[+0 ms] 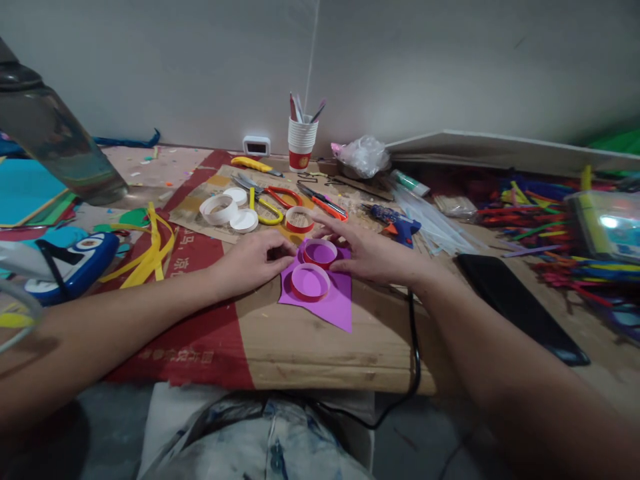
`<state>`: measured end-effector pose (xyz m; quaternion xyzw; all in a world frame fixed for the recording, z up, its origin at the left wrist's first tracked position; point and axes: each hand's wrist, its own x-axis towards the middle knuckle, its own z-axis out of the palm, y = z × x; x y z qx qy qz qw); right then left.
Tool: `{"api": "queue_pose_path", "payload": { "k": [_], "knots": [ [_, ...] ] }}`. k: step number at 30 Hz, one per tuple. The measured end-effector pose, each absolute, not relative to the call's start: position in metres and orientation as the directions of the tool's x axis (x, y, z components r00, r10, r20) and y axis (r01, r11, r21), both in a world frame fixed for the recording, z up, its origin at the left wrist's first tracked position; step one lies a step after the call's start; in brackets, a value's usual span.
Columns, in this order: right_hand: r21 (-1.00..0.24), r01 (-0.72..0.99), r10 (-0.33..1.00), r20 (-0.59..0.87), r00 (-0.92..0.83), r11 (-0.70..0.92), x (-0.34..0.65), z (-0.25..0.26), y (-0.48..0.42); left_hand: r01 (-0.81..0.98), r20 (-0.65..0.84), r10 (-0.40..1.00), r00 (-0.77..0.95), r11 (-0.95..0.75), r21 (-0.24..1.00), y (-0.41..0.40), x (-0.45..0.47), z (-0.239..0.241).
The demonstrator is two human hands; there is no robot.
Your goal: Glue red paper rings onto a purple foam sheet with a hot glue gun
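Observation:
A purple foam sheet (336, 301) lies on the cardboard (310, 347) in front of me. Two red paper rings stand on it, one nearer me (310, 283) and one farther (320, 253). My left hand (253, 263) rests at the sheet's left edge, its fingers curled with the tips against the farther ring. My right hand (373, 257) lies on the sheet's right side, fingers stretched toward that same ring, thumb beside it. A third red ring (299, 219) sits just beyond.
White rings (227, 209), yellow and red scissors (273, 200), an orange cutter (327, 203), a blue glue gun (397, 223), a cup of pens (302, 141), yellow strips (150, 250), coloured sticks (540, 220) and a black phone (520, 307) lie around.

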<state>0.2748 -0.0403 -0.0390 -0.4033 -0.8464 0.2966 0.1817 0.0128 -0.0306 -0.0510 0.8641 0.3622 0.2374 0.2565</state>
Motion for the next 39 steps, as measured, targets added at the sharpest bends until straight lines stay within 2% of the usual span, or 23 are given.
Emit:
{"api": "queue_pose_path", "payload": {
  "k": [16, 18, 21, 24, 29, 36, 39],
  "knots": [
    [-0.666, 0.553, 0.794, 0.097, -0.600, 0.500, 0.273, -0.040, -0.041, 0.529, 0.224, 0.752, 0.620, -0.612, 0.588, -0.030, 0.012, -0.051],
    [-0.643, 0.572, 0.796, 0.100, -0.597, 0.510, 0.275, -0.037, -0.042, 0.534, 0.221, 0.753, 0.619, -0.610, 0.585, -0.030, 0.012, -0.051],
    [-0.546, 0.622, 0.796, 0.150, -0.586, 0.561, 0.279, -0.027, -0.046, 0.542, 0.214, 0.758, 0.616, -0.606, 0.582, -0.030, 0.012, -0.049],
    [-0.483, 0.603, 0.751, 0.202, -0.629, 0.635, 0.280, -0.015, -0.052, 0.558, 0.198, 0.773, 0.602, -0.585, 0.588, -0.030, 0.012, -0.049],
    [-0.468, 0.548, 0.679, 0.171, -0.714, 0.694, 0.270, -0.007, -0.062, 0.586, 0.174, 0.783, 0.597, -0.574, 0.573, -0.028, 0.011, -0.050],
    [-0.469, 0.561, 0.683, 0.132, -0.719, 0.681, 0.265, -0.009, -0.067, 0.561, 0.170, 0.778, 0.605, -0.568, 0.603, -0.026, 0.010, -0.052],
    [-0.491, 0.535, 0.674, 0.157, -0.722, 0.688, 0.267, -0.009, -0.064, 0.558, 0.167, 0.782, 0.600, -0.559, 0.613, -0.027, 0.010, -0.051]
  ]
}}
